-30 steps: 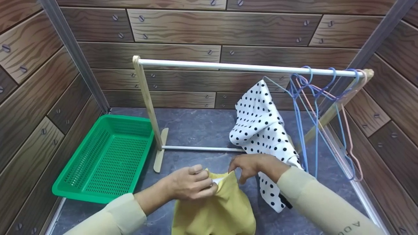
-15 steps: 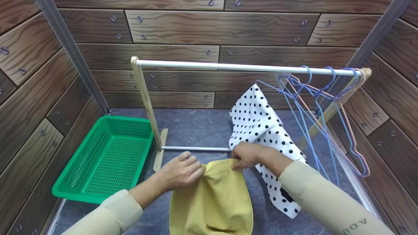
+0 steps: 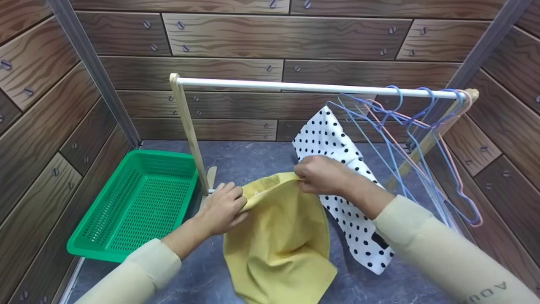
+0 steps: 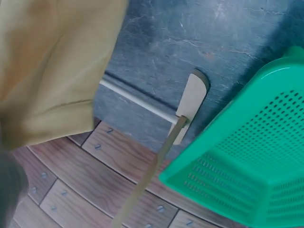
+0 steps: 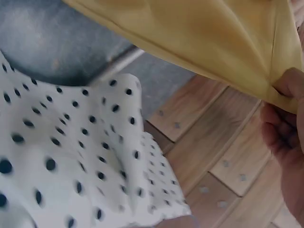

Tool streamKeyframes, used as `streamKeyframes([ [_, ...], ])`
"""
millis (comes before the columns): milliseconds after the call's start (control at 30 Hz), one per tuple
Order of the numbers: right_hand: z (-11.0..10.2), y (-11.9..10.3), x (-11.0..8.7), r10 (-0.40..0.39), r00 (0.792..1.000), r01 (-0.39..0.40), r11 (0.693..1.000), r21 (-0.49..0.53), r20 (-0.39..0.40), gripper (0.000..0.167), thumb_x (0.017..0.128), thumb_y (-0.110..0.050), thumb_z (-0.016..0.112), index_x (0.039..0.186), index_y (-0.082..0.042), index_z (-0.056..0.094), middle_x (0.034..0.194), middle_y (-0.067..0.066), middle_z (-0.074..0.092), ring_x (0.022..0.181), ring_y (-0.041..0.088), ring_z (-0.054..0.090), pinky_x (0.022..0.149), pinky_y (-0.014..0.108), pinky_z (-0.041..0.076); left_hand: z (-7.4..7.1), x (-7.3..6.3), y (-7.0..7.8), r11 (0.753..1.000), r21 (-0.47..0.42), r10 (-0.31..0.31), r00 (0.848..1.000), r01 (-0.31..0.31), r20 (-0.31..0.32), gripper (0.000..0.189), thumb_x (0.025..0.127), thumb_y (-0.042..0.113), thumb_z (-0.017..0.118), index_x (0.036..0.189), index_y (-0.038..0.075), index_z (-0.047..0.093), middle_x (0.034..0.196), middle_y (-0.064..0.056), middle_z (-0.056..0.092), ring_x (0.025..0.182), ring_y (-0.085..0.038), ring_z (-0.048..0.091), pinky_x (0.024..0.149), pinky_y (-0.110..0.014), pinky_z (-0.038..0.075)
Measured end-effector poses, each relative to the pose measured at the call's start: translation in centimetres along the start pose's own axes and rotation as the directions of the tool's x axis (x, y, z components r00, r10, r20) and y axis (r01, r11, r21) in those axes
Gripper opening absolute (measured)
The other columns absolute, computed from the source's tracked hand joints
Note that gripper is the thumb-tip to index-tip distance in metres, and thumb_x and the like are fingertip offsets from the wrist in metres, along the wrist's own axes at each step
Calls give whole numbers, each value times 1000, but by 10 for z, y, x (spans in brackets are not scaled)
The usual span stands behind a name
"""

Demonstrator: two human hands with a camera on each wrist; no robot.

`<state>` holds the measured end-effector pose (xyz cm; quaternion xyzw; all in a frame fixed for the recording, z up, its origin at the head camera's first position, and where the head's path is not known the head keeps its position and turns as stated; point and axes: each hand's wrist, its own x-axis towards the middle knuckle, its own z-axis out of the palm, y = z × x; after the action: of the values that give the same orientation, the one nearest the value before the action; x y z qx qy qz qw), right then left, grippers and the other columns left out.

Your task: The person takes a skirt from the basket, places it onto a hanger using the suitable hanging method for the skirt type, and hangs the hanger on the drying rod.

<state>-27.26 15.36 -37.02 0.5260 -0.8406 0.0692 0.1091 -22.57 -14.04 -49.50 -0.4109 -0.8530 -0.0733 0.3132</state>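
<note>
A yellow cloth garment (image 3: 282, 236) hangs stretched between my two hands, its top edge bowed open so the inside shows; I cannot tell its exact kind. My left hand (image 3: 222, 207) grips the left end of that edge. At the other end, my right hand (image 3: 321, 175) pinches the cloth between thumb and fingers, as the right wrist view shows at the hand (image 5: 289, 123). Right behind the right forearm, a white cloth with black dots (image 3: 325, 135) hangs from a blue hanger (image 3: 358, 114), partly hidden by that arm.
A garment rack with a white top bar (image 3: 274, 85) stands ahead. Several blue and pink hangers (image 3: 453, 164) crowd its right end. To the left, a green perforated basket (image 3: 147, 211) sits on the grey marbled surface (image 3: 249, 158). Wood-patterned walls (image 3: 236, 38) enclose the space.
Both hands have raised the yellow garment forward and spread its top edge wider. The right hand has risen most. The dotted cloth and hangers have swung a little left.
</note>
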Motion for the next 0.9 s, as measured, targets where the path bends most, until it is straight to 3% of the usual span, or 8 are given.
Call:
streamKeyframes([
  [100, -15, -8, 6, -130, 984, 117, 987, -108, -121, 24, 68, 0, 66, 65, -12, 45, 62, 0, 47, 55, 15, 43, 53, 28, 43, -1, -2, -4, 992, -89, -79, 986, 93, 148, 30, 82, 37, 76, 75, 15, 56, 94, -3, 54, 83, -23, 45, 71, -37, 34],
  [233, -34, -18, 13, -222, 959, 197, 968, -154, -173, 18, 67, 4, 62, 67, -10, 51, 68, 3, 57, 61, 18, 52, 59, 30, 47, -1, -4, -11, 972, -122, -151, 933, 200, 328, 28, 77, 38, 79, 86, 15, 65, 116, -6, 55, 104, -27, 47, 83, -43, 37],
  [367, -50, -22, 13, -249, 953, 225, 963, -146, -174, 18, 66, 5, 58, 66, -11, 50, 68, 4, 57, 61, 18, 52, 58, 30, 47, 2, -5, -20, 971, -114, -145, 900, 208, 412, 26, 76, 31, 82, 95, 17, 70, 125, -7, 56, 115, -31, 47, 90, -49, 38],
  [433, -57, -21, 11, -263, 948, 239, 961, -142, -179, 19, 65, 4, 58, 65, -11, 47, 67, 3, 55, 61, 18, 50, 57, 30, 46, 4, -7, -24, 979, -94, -125, 901, 179, 415, 24, 77, 28, 81, 96, 18, 71, 123, -6, 58, 115, -31, 47, 90, -50, 38],
  [567, -68, -13, 6, -269, 941, 243, 959, -143, -203, 21, 65, 4, 58, 65, -12, 45, 65, 2, 52, 59, 16, 45, 55, 29, 43, 9, -15, -35, 992, 5, -120, 931, 126, 344, 19, 86, 32, 75, 95, 16, 71, 113, -8, 58, 107, -32, 49, 85, -51, 40],
  [667, -74, -1, 0, -235, 948, 202, 966, -163, -217, 22, 66, 4, 61, 65, -12, 45, 65, 1, 50, 59, 15, 44, 55, 28, 42, 6, -21, -47, 978, 36, -205, 942, 203, 267, 24, 91, 36, 69, 96, 12, 70, 113, -13, 55, 107, -35, 49, 84, -53, 41],
  [767, -76, 13, -9, -166, 960, 125, 975, -185, -225, 23, 67, 3, 63, 66, -12, 45, 63, 0, 46, 58, 15, 41, 53, 28, 40, -8, -19, -59, 939, 2, -333, 912, 343, 238, 26, 94, 36, 66, 99, 10, 68, 116, -15, 57, 110, -38, 51, 89, -57, 41],
  [900, -78, 29, -25, -27, 971, -21, 979, -200, -237, 26, 70, 2, 65, 66, -11, 43, 63, 0, 44, 58, 14, 39, 52, 27, 38, -37, -4, -73, 897, -103, -408, 896, 429, 177, 24, 93, 30, 70, 88, 8, 61, 88, -9, 64, 81, -27, 59, 77, -46, 48],
])
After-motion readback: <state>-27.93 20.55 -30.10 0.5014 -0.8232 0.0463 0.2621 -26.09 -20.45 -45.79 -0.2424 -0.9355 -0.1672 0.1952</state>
